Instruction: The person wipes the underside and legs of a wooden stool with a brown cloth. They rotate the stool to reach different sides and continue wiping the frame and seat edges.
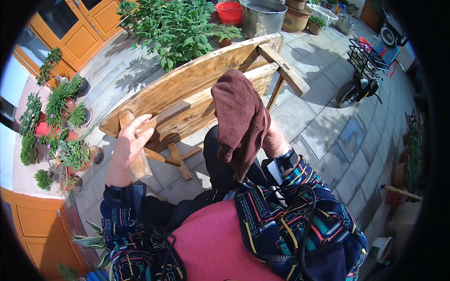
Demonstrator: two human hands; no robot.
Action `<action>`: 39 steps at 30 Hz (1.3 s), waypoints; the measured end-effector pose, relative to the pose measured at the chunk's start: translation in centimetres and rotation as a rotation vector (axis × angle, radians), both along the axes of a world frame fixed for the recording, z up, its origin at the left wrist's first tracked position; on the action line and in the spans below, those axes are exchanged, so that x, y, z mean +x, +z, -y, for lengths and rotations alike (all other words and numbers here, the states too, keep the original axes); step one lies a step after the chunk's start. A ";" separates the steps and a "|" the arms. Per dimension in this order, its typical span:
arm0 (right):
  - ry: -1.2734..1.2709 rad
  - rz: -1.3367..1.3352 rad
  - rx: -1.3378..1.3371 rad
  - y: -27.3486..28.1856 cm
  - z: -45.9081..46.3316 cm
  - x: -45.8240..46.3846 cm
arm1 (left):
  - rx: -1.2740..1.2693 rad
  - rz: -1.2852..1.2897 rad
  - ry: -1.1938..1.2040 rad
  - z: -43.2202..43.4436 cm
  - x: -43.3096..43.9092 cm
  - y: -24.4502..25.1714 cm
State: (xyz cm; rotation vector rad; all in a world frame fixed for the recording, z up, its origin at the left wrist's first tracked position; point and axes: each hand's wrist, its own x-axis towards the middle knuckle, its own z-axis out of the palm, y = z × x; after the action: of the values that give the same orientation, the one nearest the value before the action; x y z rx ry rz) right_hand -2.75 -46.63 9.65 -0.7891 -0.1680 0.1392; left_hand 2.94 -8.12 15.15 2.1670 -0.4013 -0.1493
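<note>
A wooden bench (197, 75) lies tipped over in front of me, its underside and wooden legs facing me. My left hand (132, 142) is over the near-left crosspiece (140, 163) of the bench, thumb and fingers apart; whether it touches the wood is hard to tell. Gathered in my right hand (276, 140) is a dark brown cloth (239, 112), held up in front of the bench's right half. The cloth hides most of that hand's fingers and part of the bench.
Leafy plants (172, 31) grow behind the bench, near a red basin (229, 12) and a large metal pot (263, 15). Potted plants (74, 140) line the left side. An electric scooter (362, 70) stands at right on the grey paving (313, 130).
</note>
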 end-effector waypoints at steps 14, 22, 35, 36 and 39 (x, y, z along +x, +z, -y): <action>-0.920 0.119 -1.684 -1.5 12.0 12.9 | 0.698 0.203 0.006 -4.1 4.2 -7.0; -0.584 0.589 -1.602 -2.3 -3.2 10.9 | 0.606 0.244 -0.038 -5.0 4.3 -7.5; -0.715 0.445 -1.503 -4.5 1.4 10.8 | 0.595 0.274 -0.063 -5.5 4.2 -7.7; -0.817 0.371 -1.438 -5.2 2.4 10.7 | 0.596 0.270 -0.042 -5.5 4.1 -7.8; -1.060 0.164 -1.070 -8.5 5.3 10.9 | 0.576 0.317 -0.024 -5.4 4.0 -7.9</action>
State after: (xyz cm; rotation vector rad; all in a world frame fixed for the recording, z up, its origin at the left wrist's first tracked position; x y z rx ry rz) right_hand 8.10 -51.89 1.12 -1.8527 0.2167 -0.9183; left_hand 6.96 -2.71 7.21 2.7667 -0.6228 0.0801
